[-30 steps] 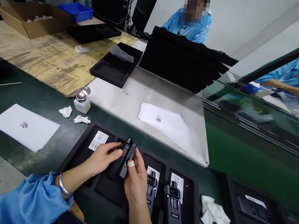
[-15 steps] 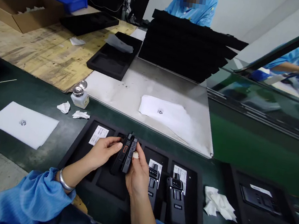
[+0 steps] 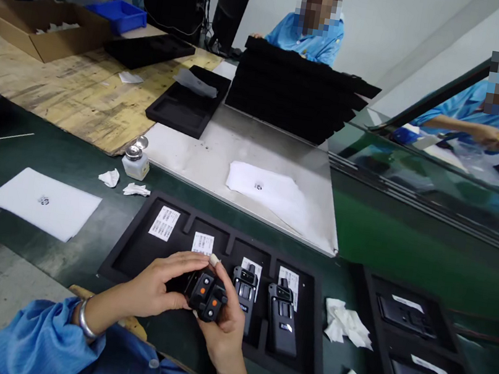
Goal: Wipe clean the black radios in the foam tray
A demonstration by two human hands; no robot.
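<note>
Two black two-way radios (image 3: 205, 296) are held side by side between my hands, ends with orange and silver dots turned toward me. My left hand (image 3: 157, 283) grips them from the left, a silver bangle on its wrist. My right hand (image 3: 228, 331) closes on them from the right, with a pale finger cover on one fingertip. Below is a black foam tray (image 3: 120, 252), where two more radios, one inner (image 3: 244, 295) and one outer (image 3: 281, 323), lie in the right-hand compartments. Printed labels show in the left compartments, one far left (image 3: 164, 223) and another beside it (image 3: 202, 243).
A second foam tray (image 3: 368, 286) with radios lies right, past crumpled tissues (image 3: 347, 323). White sheets (image 3: 45, 201), a dispenser bottle (image 3: 135, 162) and a cotton swab (image 3: 13, 137) lie left. Stacked black trays (image 3: 287, 89) stand ahead, a co-worker (image 3: 309, 36) behind them.
Both hands have drawn the radios nearer to me and tipped them, so their dotted ends now face me. The label behind them has come into view.
</note>
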